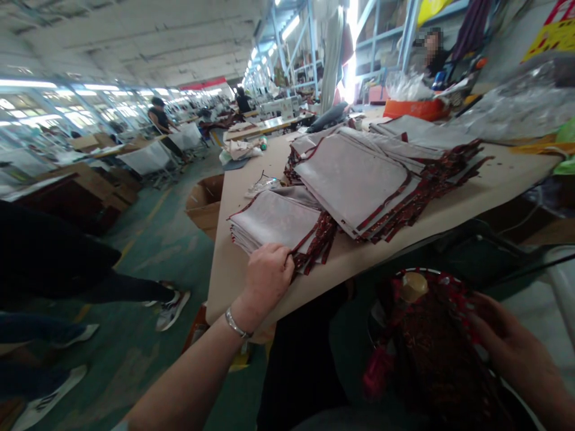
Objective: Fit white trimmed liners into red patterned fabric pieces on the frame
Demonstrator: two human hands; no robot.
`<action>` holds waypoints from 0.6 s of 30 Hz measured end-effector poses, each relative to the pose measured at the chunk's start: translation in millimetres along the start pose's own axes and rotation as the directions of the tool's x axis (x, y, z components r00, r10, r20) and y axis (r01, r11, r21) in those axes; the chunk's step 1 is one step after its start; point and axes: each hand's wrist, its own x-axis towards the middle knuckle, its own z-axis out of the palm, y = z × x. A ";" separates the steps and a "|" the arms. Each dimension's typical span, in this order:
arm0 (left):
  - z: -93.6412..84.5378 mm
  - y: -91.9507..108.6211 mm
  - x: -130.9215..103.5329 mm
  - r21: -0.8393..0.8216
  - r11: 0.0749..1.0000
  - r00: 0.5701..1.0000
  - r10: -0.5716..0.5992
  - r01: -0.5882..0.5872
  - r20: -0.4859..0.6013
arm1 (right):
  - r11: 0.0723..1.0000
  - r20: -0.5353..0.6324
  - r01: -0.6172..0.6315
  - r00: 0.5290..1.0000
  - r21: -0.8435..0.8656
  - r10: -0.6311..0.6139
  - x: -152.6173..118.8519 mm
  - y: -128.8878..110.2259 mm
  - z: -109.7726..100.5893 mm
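Observation:
My left hand (pixel 269 272), with a silver bracelet at its wrist, grips the near edge of a small stack of grey cloth pieces (pixel 281 218) with dark red patterned edging, its fingers curled. A larger stack of similar pieces (pixel 359 179) lies just behind and to the right on the brown-topped table (pixel 233 263). At the lower right, my right hand (pixel 507 338) is at the side of a dark red patterned cloth bundle (pixel 431 353); its fingertips are partly hidden and blurred against the cloth.
An open cardboard box (pixel 206 203) stands left of the table. People's legs and shoes (pixel 173 308) are close on the left. An orange basin (pixel 415 108) and clear plastic bags (pixel 516 105) lie at the table's far right. A person sits behind them.

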 end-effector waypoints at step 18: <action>-34.1 6.9 -11.0 -0.411 0.900 0.971 -0.208 0.142 -0.120 | 0.407 0.316 0.911 0.369 0.060 -0.874 23.8 -295.0 107.0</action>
